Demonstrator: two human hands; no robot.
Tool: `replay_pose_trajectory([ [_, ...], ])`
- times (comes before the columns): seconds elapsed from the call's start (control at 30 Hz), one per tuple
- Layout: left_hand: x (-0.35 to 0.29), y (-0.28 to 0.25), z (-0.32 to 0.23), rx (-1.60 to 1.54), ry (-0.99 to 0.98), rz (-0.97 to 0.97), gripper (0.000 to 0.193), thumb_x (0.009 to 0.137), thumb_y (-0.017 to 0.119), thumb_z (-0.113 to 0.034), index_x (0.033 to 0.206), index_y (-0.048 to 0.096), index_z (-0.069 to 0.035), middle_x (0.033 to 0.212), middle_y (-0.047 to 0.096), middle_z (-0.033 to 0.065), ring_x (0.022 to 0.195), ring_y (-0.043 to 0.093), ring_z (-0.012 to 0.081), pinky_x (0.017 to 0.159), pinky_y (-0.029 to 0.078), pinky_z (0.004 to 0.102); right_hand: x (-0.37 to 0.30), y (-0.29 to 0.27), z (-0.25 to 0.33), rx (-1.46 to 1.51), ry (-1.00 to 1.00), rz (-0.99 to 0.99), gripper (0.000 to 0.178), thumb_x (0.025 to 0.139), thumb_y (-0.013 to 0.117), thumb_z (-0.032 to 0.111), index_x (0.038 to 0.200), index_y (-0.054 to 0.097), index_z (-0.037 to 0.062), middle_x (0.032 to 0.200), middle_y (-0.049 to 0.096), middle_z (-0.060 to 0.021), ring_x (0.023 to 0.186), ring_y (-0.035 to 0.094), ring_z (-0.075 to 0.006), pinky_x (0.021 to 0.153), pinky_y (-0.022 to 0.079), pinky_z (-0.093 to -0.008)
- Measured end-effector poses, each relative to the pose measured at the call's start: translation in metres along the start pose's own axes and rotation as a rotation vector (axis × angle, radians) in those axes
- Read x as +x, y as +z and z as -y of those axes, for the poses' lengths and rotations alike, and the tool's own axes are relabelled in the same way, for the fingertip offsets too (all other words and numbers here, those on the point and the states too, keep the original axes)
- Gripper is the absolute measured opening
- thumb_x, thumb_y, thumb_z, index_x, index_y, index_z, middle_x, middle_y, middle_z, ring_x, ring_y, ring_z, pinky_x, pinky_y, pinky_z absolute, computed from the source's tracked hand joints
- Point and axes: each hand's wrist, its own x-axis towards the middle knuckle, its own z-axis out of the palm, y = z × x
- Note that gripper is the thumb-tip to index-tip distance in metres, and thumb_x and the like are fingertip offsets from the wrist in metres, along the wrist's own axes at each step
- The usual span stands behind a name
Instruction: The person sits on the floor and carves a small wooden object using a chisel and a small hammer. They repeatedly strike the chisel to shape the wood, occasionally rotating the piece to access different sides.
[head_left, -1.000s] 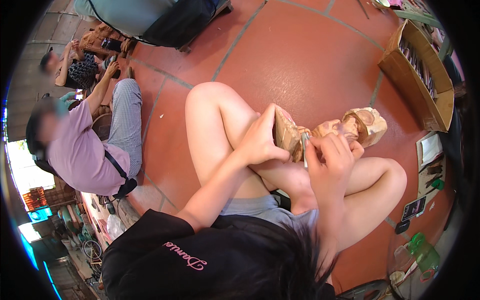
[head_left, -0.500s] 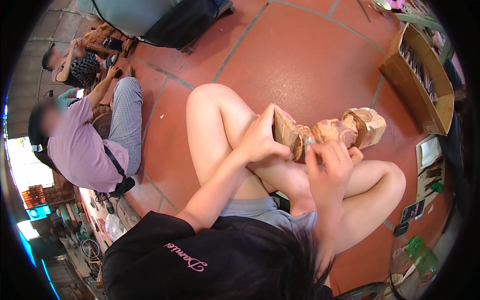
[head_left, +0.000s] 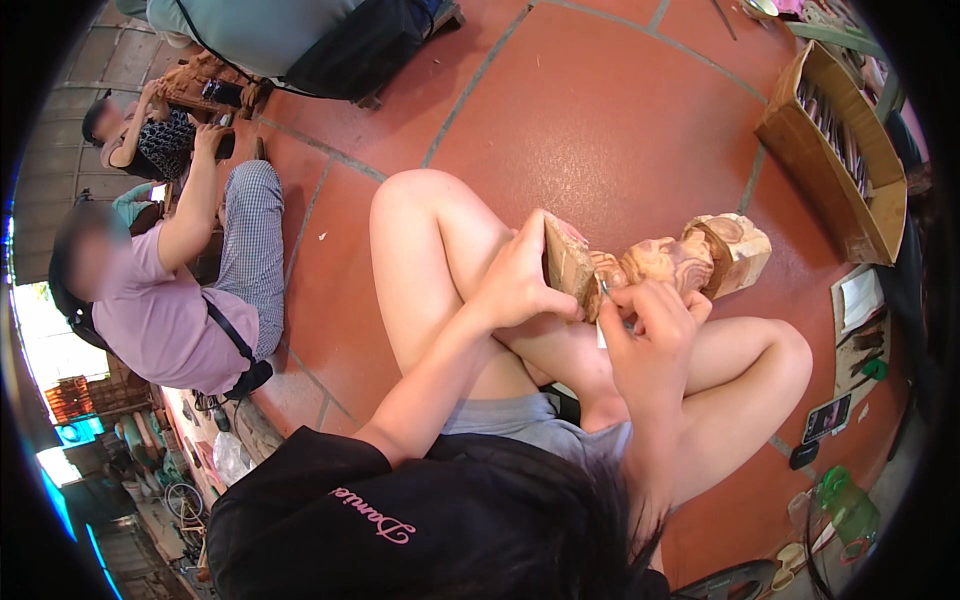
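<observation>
A carved wooden figure [head_left: 668,262] with swirling brown grain lies across my lap. It has a square block at each end. My left hand [head_left: 528,275] is closed round the near-left block, fingers over its top edge and thumb along the side. Against the narrow carved part beside that block, my right hand [head_left: 650,325] pinches a small, thin grey-white piece [head_left: 602,335]. Most of that piece is hidden by the fingers, so its kind does not show.
To the right stand a cardboard box [head_left: 835,150] full of long tools, a phone [head_left: 827,418] and a green plastic bottle [head_left: 850,510] on the tiled floor [head_left: 560,120]. A person in a pink shirt [head_left: 165,310] sits at left; another sits farther back.
My right hand has shifted slightly left and turned, bringing the small piece against the carving near the block. My left hand keeps its hold. The person in pink has raised an arm.
</observation>
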Motion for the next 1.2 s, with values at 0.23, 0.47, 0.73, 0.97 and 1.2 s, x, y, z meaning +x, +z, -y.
replay_pose_trajectory([
  [0.23,-0.001,-0.001,-0.003,0.020,0.014,0.016,0.079,0.052,0.085,-0.008,0.120,0.046,-0.005,0.120,0.056,0.0091,0.110,0.057,0.0207,0.095,0.048,0.0354,-0.001,-0.001,-0.004,0.019,-0.007,0.012,0.014,0.077,0.077,0.005,0.076,0.063,0.0103,0.068,0.058,-0.0004,0.066,0.057,-0.0177,0.076,0.031,-0.0357],
  [0.47,0.003,0.003,-0.004,-0.063,-0.007,-0.030,0.077,0.051,0.088,-0.015,0.117,0.050,-0.003,0.113,0.062,0.0133,0.108,0.060,0.0252,0.094,0.049,0.0368,-0.005,0.003,-0.002,0.005,0.008,-0.085,0.012,0.078,0.077,0.005,0.081,0.066,0.0098,0.068,0.057,-0.0008,0.065,0.056,-0.0187,0.076,0.031,-0.0354],
  [0.73,0.001,0.000,-0.005,0.041,0.001,0.025,0.079,0.053,0.090,-0.009,0.120,0.048,-0.003,0.123,0.057,0.0113,0.116,0.056,0.0226,0.096,0.049,0.0371,-0.001,-0.001,-0.001,0.023,0.066,-0.165,0.013,0.078,0.077,0.003,0.082,0.066,0.0096,0.068,0.055,-0.0006,0.060,0.049,-0.0172,0.074,0.030,-0.0338],
  [0.97,0.001,-0.002,-0.009,0.132,0.049,-0.048,0.079,0.049,0.089,-0.023,0.113,0.049,-0.001,0.106,0.063,0.0217,0.102,0.063,0.0365,0.090,0.050,0.0402,-0.002,-0.006,0.001,0.000,-0.023,0.008,0.013,0.080,0.078,0.004,0.083,0.066,0.0088,0.070,0.058,0.0004,0.061,0.049,-0.0150,0.078,0.031,-0.0338],
  [1.2,-0.003,0.003,-0.002,0.195,0.092,-0.119,0.077,0.048,0.088,-0.024,0.106,0.046,0.004,0.098,0.061,0.0286,0.095,0.063,0.0431,0.084,0.051,0.0449,-0.009,-0.007,-0.008,0.030,0.055,0.077,0.009,0.083,0.077,0.004,0.084,0.069,0.0067,0.069,0.057,0.0014,0.061,0.044,-0.0115,0.084,0.033,-0.0316],
])
